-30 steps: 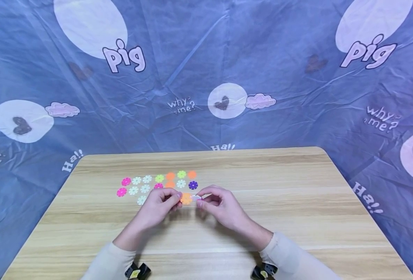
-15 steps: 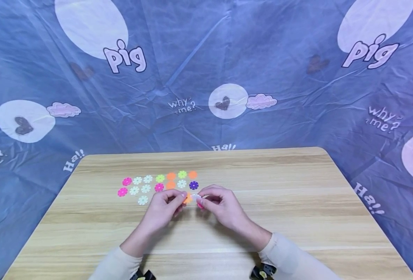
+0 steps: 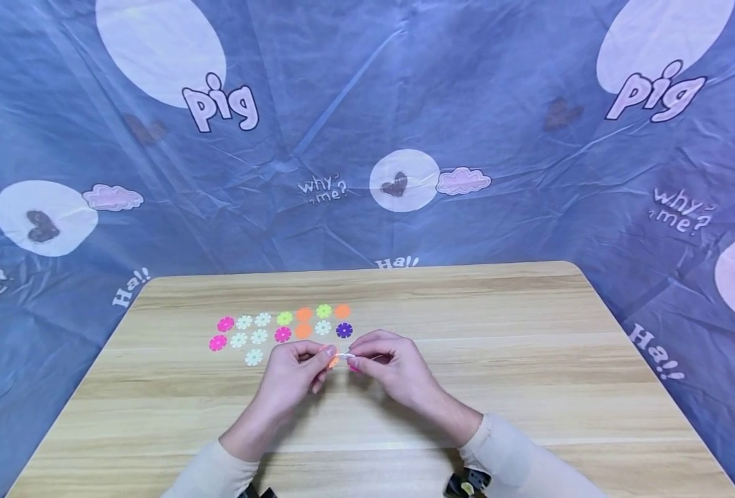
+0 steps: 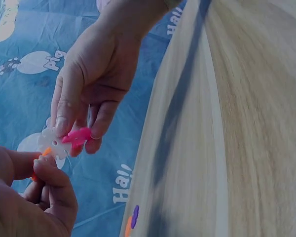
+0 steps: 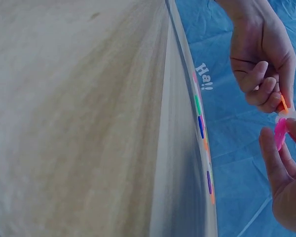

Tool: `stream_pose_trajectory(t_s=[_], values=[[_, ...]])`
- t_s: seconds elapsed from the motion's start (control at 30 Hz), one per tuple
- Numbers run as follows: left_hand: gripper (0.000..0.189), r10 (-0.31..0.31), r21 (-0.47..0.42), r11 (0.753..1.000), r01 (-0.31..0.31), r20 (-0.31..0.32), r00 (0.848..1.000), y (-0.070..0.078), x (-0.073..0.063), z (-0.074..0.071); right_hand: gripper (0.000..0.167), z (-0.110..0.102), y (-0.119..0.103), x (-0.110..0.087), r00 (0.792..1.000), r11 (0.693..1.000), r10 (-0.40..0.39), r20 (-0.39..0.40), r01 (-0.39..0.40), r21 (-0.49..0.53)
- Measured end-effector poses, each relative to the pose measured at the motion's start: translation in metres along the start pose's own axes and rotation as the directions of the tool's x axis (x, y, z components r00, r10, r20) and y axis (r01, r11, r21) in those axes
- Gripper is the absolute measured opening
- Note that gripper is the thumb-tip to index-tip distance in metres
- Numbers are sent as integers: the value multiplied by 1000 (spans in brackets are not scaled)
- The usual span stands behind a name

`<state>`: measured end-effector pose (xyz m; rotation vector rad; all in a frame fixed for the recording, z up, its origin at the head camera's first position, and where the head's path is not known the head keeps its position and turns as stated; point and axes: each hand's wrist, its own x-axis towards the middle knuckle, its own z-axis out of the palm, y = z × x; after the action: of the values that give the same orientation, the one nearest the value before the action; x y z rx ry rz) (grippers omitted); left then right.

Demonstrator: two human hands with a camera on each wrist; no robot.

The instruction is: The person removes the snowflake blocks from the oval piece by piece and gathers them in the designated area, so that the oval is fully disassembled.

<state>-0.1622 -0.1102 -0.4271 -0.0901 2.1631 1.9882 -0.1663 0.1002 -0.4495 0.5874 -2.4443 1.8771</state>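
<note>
Above the table, my left hand point(image 3: 293, 377) pinches an orange plastic snowflake disc point(image 4: 47, 151) between thumb and fingers. My right hand point(image 3: 398, 366) grips a white snowflake disc point(image 4: 45, 140) with a pink snowflake disc point(image 4: 78, 137) set crosswise into it. The white disc's edge meets the orange disc between the two hands, and the two stand at an angle to each other. In the right wrist view the pink disc point(image 5: 280, 132) shows edge-on near the right fingertips, below the orange disc point(image 5: 283, 102). Fingers cover parts of all three.
Loose discs lie flat in rough rows beyond the hands, among them a pink disc point(image 3: 225, 324), a white disc point(image 3: 253, 357), a green disc point(image 3: 284, 318) and a purple disc point(image 3: 345, 330). A printed blue cloth point(image 3: 367, 228) hangs behind the wooden table point(image 3: 498, 311).
My left hand has shifted slightly right, closer to the right one. The orange and white discs have turned from facing up to nearly edge-on; the pink disc now shows below the right fingers.
</note>
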Motion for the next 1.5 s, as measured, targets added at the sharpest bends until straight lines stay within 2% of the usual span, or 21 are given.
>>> stream_pose_trajectory(t_s=[0.1, 0.27, 0.6, 0.83, 0.97, 1.1, 1.3, 1.5], values=[[16, 20, 101, 995, -19, -10, 1000, 2, -1, 0, 11, 0, 0, 0, 1000, 1000, 0, -5, 0, -2], [18, 49, 251, 967, -48, 3, 999, 2, -3, -1, 11, 0, 0, 1, 1000, 1000, 10, -18, -10, 8], [15, 83, 329, 942, -72, -21, 996, 0, 3, -12, 11, -1, 2, 1, 1000, 1000, 13, -9, -13, 14], [17, 144, 481, 867, -132, 13, 989, -3, 15, -22, 11, -3, 3, 1, 1000, 999, 23, -8, -23, 46], [13, 155, 502, 855, -132, -3, 988, -4, 23, -23, 12, -3, 3, 2, 1000, 998, 24, -11, -23, 51], [8, 160, 499, 857, -131, -16, 987, -3, 29, -22, 12, -3, 2, 2, 999, 999, 29, -14, -28, 43], [6, 122, 492, 865, -97, -20, 992, -4, 35, -20, 12, -4, 2, 1, 1000, 999, 26, -14, -26, 31], [9, 95, 518, 852, -77, -9, 995, -7, 42, -17, 12, -3, 1, 0, 999, 999, 36, -14, -35, 24]])
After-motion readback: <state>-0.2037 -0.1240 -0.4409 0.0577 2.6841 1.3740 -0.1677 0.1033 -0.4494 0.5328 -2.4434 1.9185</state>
